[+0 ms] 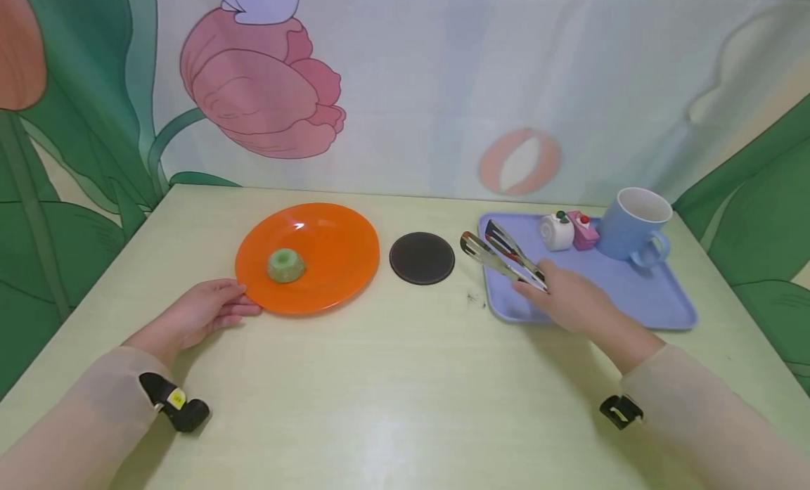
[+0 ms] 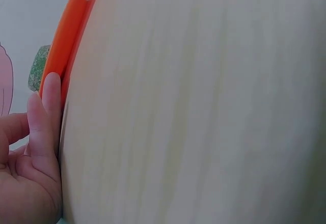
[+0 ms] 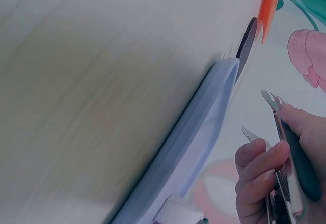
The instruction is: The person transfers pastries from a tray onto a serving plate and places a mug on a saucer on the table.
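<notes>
My left hand is at the near-left rim of an orange plate, pinching it with thumb and fingers; the left wrist view shows the fingertips against the rim. On the plate sits a small green dome-shaped cake with a dimpled top. Metal tongs are gripped in my right hand, their two slotted ends spread apart and nothing between them. They point up-left over the left edge of a lavender tray. In the right wrist view, the fingers wrap around the tongs.
Toward the tray's back stand a white swirl cake roll, a pink cake slice with a red top, and a blue mug. A dark round coaster lies between plate and tray. A printed curtain hangs behind the table.
</notes>
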`<action>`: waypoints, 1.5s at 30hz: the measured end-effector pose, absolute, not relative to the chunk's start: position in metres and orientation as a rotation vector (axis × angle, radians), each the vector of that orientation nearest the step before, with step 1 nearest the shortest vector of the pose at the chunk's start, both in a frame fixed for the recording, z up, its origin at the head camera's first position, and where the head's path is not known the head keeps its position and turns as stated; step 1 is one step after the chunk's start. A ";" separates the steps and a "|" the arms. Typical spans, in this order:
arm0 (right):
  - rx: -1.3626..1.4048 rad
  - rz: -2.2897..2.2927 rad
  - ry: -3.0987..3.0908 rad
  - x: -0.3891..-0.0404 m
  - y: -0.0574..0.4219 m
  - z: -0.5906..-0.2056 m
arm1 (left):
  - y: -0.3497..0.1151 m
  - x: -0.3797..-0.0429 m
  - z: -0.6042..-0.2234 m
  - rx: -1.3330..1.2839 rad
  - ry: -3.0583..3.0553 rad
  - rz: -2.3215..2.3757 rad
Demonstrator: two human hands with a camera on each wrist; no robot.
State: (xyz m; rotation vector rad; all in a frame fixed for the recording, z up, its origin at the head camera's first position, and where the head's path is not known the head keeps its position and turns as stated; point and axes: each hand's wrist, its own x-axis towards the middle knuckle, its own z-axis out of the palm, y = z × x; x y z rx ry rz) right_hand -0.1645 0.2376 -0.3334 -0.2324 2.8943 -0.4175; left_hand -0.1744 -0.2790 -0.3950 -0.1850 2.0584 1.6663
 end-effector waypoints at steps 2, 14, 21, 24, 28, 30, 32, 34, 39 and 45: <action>-0.228 -0.413 2.895 -0.163 0.242 -0.334 | -0.277 -0.175 -0.396 -0.182 2.059 1.664; -0.190 -0.358 2.888 -0.161 0.259 -0.333 | -0.276 -0.177 -0.398 -0.232 2.048 1.668; -0.191 -0.372 2.896 -0.159 0.269 -0.334 | -0.277 -0.175 -0.397 -0.233 2.029 1.683; -0.179 -0.365 2.899 -0.159 0.274 -0.335 | -0.278 -0.175 -0.397 -0.231 2.016 1.693; -0.183 -0.368 2.905 -0.158 0.279 -0.336 | -0.278 -0.175 -0.396 -0.219 2.019 1.695; -0.182 -0.380 2.912 -0.158 0.281 -0.335 | -0.278 -0.175 -0.395 -0.225 2.023 1.692; -0.172 -0.392 2.914 -0.157 0.283 -0.335 | -0.278 -0.174 -0.395 -0.233 2.026 1.687; -0.157 -0.404 2.914 -0.156 0.286 -0.335 | -0.277 -0.174 -0.394 -0.237 2.029 1.684; -0.133 -0.418 2.902 -0.156 0.292 -0.335 | -0.278 -0.174 -0.393 -0.222 2.037 1.683; -0.147 -0.429 2.919 -0.153 0.298 -0.335 | -0.278 -0.174 -0.392 -0.218 2.054 1.670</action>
